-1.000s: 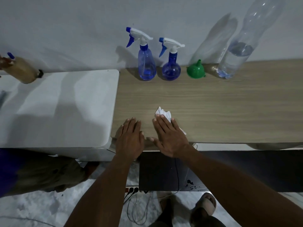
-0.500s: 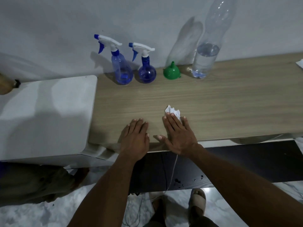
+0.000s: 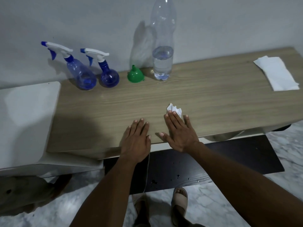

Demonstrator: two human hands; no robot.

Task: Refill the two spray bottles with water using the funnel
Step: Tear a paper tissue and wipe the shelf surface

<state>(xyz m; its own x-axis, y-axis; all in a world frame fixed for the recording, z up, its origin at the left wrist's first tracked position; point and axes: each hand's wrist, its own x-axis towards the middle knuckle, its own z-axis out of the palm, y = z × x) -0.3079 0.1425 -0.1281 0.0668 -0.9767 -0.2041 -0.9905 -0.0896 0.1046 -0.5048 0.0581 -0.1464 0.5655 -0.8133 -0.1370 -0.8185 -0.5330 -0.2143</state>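
Note:
Two blue spray bottles with white trigger heads stand side by side at the back of the wooden table (image 3: 213,99): a taller one (image 3: 82,74) on the left and a round one (image 3: 109,76) to its right. A green funnel (image 3: 135,75) sits mouth down beside them. A tall clear plastic bottle (image 3: 162,51), partly filled with water, stands by the wall. My left hand (image 3: 136,140) lies flat on the table's front edge. My right hand (image 3: 180,133) lies flat with straight fingers on a crumpled white tissue (image 3: 174,109).
A folded white napkin (image 3: 277,72) lies at the table's far right. A white cabinet top (image 3: 24,118) adjoins the table on the left. Below are a dark panel (image 3: 205,167), a hanging cable, marble floor and my sandalled feet.
The camera has swung right, so the bottles and funnel sit further left and the folded napkin has come into view. Both hands stay flat on the table.

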